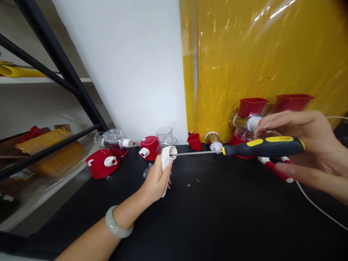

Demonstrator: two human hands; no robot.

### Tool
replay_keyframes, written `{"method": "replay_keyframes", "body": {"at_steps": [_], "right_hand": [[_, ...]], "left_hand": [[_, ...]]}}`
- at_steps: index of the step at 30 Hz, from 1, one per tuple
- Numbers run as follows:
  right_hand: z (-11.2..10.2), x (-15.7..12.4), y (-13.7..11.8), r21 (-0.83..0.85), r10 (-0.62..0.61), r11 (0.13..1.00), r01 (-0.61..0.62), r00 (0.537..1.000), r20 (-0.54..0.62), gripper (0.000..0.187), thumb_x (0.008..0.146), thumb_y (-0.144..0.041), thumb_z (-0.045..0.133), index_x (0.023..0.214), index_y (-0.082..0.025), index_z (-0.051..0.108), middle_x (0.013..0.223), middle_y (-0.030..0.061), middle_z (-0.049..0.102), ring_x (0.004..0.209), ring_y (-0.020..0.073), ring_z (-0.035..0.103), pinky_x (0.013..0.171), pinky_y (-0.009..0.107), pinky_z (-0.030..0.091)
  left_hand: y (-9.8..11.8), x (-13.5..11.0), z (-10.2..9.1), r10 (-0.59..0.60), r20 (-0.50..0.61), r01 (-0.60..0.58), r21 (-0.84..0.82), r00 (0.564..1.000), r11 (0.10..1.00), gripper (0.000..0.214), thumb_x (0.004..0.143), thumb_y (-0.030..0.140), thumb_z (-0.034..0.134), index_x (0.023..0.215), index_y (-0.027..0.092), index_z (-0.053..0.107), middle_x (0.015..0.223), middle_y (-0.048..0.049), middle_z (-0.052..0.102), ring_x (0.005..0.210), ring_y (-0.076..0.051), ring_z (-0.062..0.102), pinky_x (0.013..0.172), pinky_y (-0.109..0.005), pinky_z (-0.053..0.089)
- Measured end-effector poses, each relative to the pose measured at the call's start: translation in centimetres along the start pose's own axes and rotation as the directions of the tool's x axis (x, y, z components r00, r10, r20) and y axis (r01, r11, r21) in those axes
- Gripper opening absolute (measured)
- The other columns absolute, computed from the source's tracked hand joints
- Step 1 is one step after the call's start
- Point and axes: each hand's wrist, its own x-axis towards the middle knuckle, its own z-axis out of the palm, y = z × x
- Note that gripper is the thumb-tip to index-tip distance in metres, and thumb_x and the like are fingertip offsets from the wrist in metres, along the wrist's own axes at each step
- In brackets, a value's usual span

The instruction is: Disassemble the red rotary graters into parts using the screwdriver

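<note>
My left hand [156,181] is closed around a white crank handle [165,161], its round socket end turned to the right. A screwdriver [263,146] with a black and yellow grip lies level, its metal shaft running into that socket. Around the screwdriver's grip, my right hand [320,141] has its fingers and thumb spread apart, the fingers above and the thumb below. The hand is slightly blurred, and whether the palm touches the grip's end I cannot tell. Several small screws or pins [188,185] lie on the black table [217,217] below the shaft.
Red grater bases [102,165] and clear plastic housings [164,134] line the table's back edge. A grater drum [213,139] and small red hopper [194,141] stand there too. A white cable [312,201] runs at right. Black-framed shelves [87,94] rise at left.
</note>
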Motion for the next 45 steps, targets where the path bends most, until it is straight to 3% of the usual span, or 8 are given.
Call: {"method": "replay_keyframes", "body": {"at_steps": [4, 11, 14, 20, 25, 35, 42, 45], "right_hand": [[-0.1, 0.2, 0.1, -0.180, 0.028, 0.983, -0.029, 1.000, -0.009, 0.032, 0.101, -0.048, 0.041, 0.127, -0.031, 0.052, 0.098, 0.0041, 0.065, 0.080, 0.0199, 0.065, 0.059, 0.030, 0.053], [0.2, 0.8, 0.3, -0.103, -0.092, 0.991, 0.090, 0.996, -0.011, 0.038, 0.089, -0.032, 0.064, 0.123, -0.029, 0.048, 0.111, 0.0061, 0.054, 0.097, 0.0189, 0.064, 0.073, 0.026, 0.059], [0.1, 0.8, 0.4, -0.026, -0.041, 0.999, 0.041, 0.999, 0.006, 0.036, 0.092, -0.039, 0.059, 0.125, -0.030, 0.046, 0.113, 0.0062, 0.056, 0.099, 0.0208, 0.065, 0.074, 0.028, 0.059], [0.4, 0.6, 1.6, -0.303, 0.123, 0.945, -0.120, 0.992, -0.011, 0.039, 0.099, -0.053, 0.047, 0.130, -0.029, 0.049, 0.106, 0.0062, 0.066, 0.083, 0.0212, 0.069, 0.061, 0.030, 0.055], [0.7, 0.8, 1.7, -0.119, -0.055, 0.992, 0.049, 0.998, -0.040, 0.047, 0.090, -0.041, 0.065, 0.130, -0.029, 0.044, 0.110, 0.0057, 0.057, 0.096, 0.0181, 0.065, 0.074, 0.024, 0.059], [0.5, 0.7, 1.7, -0.275, 0.075, 0.958, -0.082, 0.997, -0.034, 0.032, 0.101, -0.049, 0.044, 0.125, -0.029, 0.053, 0.107, 0.0054, 0.063, 0.079, 0.0178, 0.067, 0.055, 0.026, 0.054], [0.2, 0.9, 0.8, 0.065, 0.008, 0.998, -0.008, 1.000, 0.001, 0.047, 0.089, -0.039, 0.066, 0.131, -0.030, 0.046, 0.118, 0.0057, 0.060, 0.107, 0.0204, 0.067, 0.074, 0.022, 0.061], [0.0, 0.9, 0.9, -0.044, 0.069, 0.997, -0.067, 0.997, 0.035, 0.035, 0.098, -0.045, 0.051, 0.130, -0.032, 0.050, 0.096, 0.0028, 0.066, 0.071, 0.0160, 0.068, 0.052, 0.022, 0.055]], "left_hand": [[0.1, -0.1, 0.1, 0.000, 0.017, 0.000, 0.007, 1.000, 1.000, 0.026, 0.099, 0.049, 0.046, 0.100, 0.023, 0.041, 0.075, 0.0048, 0.053, 0.048, -0.013, 0.059, 0.040, -0.025, 0.051], [0.2, -0.1, 0.1, -0.012, -0.020, 0.011, -0.026, 1.000, 1.000, 0.027, 0.097, 0.049, 0.048, 0.103, 0.023, 0.042, 0.071, 0.0062, 0.051, 0.046, -0.013, 0.058, 0.039, -0.025, 0.050], [0.1, 0.0, 0.1, -0.001, -0.007, 0.001, -0.010, 1.000, 1.000, 0.025, 0.098, 0.048, 0.048, 0.100, 0.023, 0.041, 0.075, 0.0053, 0.052, 0.048, -0.013, 0.058, 0.040, -0.025, 0.050], [-0.1, 0.0, 0.1, -0.004, -0.013, 0.004, -0.006, 1.000, 1.000, 0.025, 0.099, 0.048, 0.046, 0.103, 0.024, 0.041, 0.076, 0.0052, 0.052, 0.048, -0.013, 0.059, 0.040, -0.025, 0.051], [0.0, 0.0, 0.1, -0.007, -0.022, 0.007, -0.003, 1.000, 1.000, 0.027, 0.099, 0.049, 0.045, 0.104, 0.023, 0.041, 0.074, 0.0059, 0.051, 0.047, -0.013, 0.059, 0.040, -0.025, 0.051], [0.2, -0.1, 0.2, -0.019, 0.002, 0.019, 0.032, 1.000, 0.999, 0.028, 0.100, 0.051, 0.043, 0.101, 0.023, 0.039, 0.072, 0.0061, 0.051, 0.047, -0.013, 0.059, 0.041, -0.026, 0.051], [0.4, -0.2, 0.2, -0.017, 0.011, 0.016, 0.046, 1.000, 0.999, 0.029, 0.100, 0.052, 0.042, 0.101, 0.023, 0.038, 0.069, 0.0067, 0.050, 0.047, -0.013, 0.059, 0.041, -0.025, 0.051], [0.5, -0.3, 0.2, -0.013, 0.018, 0.012, 0.055, 1.000, 0.998, 0.029, 0.100, 0.052, 0.042, 0.100, 0.023, 0.038, 0.071, 0.0060, 0.052, 0.047, -0.013, 0.059, 0.041, -0.026, 0.051]]}}
